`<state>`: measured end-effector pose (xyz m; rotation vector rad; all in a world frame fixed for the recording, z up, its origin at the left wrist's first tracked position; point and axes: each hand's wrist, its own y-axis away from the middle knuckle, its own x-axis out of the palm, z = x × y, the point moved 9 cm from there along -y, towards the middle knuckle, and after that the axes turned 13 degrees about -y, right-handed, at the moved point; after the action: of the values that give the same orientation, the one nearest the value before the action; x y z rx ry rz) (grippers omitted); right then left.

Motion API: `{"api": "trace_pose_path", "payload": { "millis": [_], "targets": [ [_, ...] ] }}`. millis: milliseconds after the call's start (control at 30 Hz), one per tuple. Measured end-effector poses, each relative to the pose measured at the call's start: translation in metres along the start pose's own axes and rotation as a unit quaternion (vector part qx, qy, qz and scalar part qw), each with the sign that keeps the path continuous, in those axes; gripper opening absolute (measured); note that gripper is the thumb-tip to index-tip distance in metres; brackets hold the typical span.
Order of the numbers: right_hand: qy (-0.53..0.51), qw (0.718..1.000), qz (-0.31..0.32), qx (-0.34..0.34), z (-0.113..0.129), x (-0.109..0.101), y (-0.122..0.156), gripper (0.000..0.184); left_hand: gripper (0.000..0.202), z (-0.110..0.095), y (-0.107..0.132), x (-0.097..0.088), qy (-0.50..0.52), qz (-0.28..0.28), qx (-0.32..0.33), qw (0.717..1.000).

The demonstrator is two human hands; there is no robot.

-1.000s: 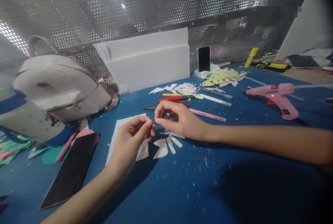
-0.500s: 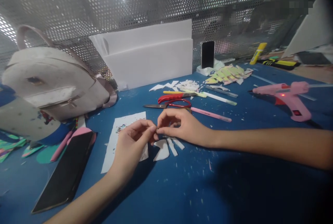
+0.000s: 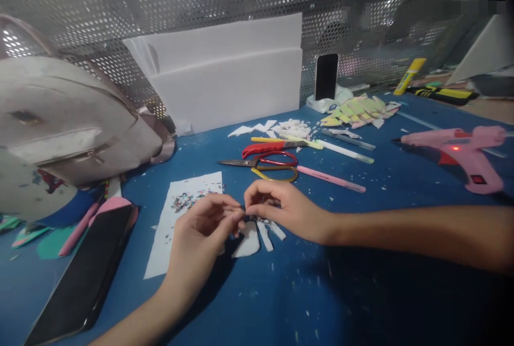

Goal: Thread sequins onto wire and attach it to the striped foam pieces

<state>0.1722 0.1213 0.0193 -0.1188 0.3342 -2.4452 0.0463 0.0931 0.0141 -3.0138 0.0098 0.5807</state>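
My left hand point(image 3: 204, 231) and my right hand point(image 3: 281, 208) meet fingertip to fingertip just above the blue table point(image 3: 281, 298). Both are closed in a pinch on one tiny dark piece between them, too small to name. Right under the hands lie a few white cut-out shapes point(image 3: 257, 239). A white sheet point(image 3: 176, 223) sprinkled with small coloured bits lies to the left of my left hand. Red-handled scissors point(image 3: 265, 161) lie just beyond my right hand.
A pale backpack point(image 3: 68, 126) fills the left. A dark phone point(image 3: 80, 276) lies at the front left. White foam boards point(image 3: 225, 78) stand at the back. A pink glue gun point(image 3: 461, 153), pens point(image 3: 333, 180), foam scraps point(image 3: 357, 110) and a propped phone point(image 3: 326, 75) are to the right.
Both hands have sunk slightly toward the table while keeping their pinch together. The view has tilted, so the scissors now show clear of my right hand.
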Motion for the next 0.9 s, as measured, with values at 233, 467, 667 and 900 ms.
{"api": "trace_pose_path", "payload": {
  "millis": [233, 467, 667, 900],
  "targets": [
    [-0.014, 1.000, 0.001, 0.020, -0.004, 0.000, 0.001, 0.010, 0.011, 0.009, 0.003, 0.003, 0.056, -0.016, -0.038, 0.998],
    [-0.025, 1.000, -0.001, 0.010, -0.003, -0.002, 0.001, 0.008, 0.009, 0.014, 0.004, 0.004, 0.059, -0.017, -0.071, 0.996],
    [-0.003, 1.000, -0.006, 0.021, 0.003, -0.002, 0.001, 0.009, 0.014, 0.013, 0.001, 0.002, 0.079, -0.014, -0.045, 0.996],
    [0.040, 0.999, 0.000, -0.026, 0.010, 0.002, 0.003, 0.007, 0.012, 0.009, 0.000, 0.002, 0.074, -0.001, -0.013, 0.997]
  ]
}}
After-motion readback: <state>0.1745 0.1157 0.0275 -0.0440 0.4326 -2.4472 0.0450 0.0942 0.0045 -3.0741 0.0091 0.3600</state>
